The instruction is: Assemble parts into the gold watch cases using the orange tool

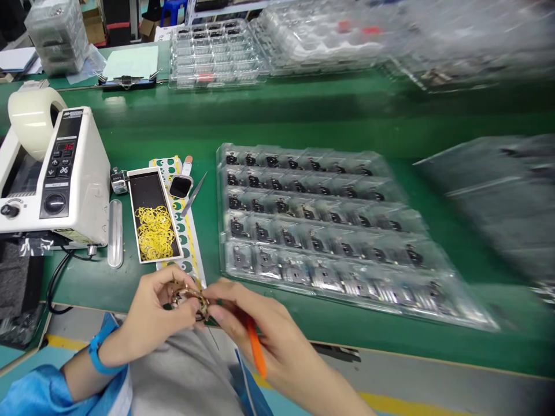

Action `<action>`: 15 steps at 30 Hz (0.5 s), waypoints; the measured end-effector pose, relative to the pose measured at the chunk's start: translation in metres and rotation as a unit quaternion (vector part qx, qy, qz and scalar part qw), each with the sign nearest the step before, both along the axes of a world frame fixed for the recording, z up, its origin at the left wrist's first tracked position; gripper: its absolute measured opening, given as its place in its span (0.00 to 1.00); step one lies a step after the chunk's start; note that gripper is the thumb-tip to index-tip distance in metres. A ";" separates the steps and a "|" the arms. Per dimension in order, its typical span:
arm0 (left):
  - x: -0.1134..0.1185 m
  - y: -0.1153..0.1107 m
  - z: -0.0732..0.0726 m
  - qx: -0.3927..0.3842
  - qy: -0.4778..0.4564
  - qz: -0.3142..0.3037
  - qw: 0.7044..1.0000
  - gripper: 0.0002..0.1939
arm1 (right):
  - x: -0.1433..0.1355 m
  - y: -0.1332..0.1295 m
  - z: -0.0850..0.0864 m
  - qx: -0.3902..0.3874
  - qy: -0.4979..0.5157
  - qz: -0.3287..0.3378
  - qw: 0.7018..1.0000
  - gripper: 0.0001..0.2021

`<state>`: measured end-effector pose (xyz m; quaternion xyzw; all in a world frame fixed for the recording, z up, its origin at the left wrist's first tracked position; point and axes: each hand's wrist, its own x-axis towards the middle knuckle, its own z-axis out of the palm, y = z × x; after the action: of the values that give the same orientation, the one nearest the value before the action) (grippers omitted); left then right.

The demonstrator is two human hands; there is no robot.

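Note:
My left hand (158, 315), a blue band at its wrist, is closed around a small brass-and-dark mechanical part (200, 300) at the bench's front edge. The fingers of my right hand (255, 329) pinch at the right side of the same part. Tucked in that right hand is a slim orange-handled tool (256, 349); its tip cannot be made out. Just beyond my hands, a white box (177, 245) holds yellow rings (155, 231). Under the box lies a white strip (197, 260) with rows of cut-outs. My fingers cover much of the part.
To the right, a clear blister tray (277, 277) carries rows of black parts. A tape dispenser (93, 173) stands left, near a clear plastic stick (115, 234). Pointed tweezers (194, 195) and a watch (181, 186) lie past the box. Stacked trays (217, 58) line the back shelf.

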<state>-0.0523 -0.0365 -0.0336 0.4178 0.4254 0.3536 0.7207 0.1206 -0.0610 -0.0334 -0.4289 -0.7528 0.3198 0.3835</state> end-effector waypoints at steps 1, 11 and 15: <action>0.000 0.000 0.001 -0.009 -0.006 -0.005 1.000 0.07 | -0.001 -0.001 -0.001 -0.003 0.004 0.001 1.000 0.06; 0.007 0.002 0.004 0.017 0.041 0.002 0.999 0.05 | -0.010 -0.014 -0.006 -0.005 0.005 -0.038 0.999 0.10; 0.006 0.004 0.001 0.029 0.055 0.010 0.998 0.05 | -0.013 -0.015 -0.010 -0.060 0.025 -0.046 0.997 0.12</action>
<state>-0.0465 -0.0328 -0.0324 0.4526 0.4583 0.3497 0.6803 0.1073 -0.0761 -0.0436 -0.4770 -0.7021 0.3566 0.3903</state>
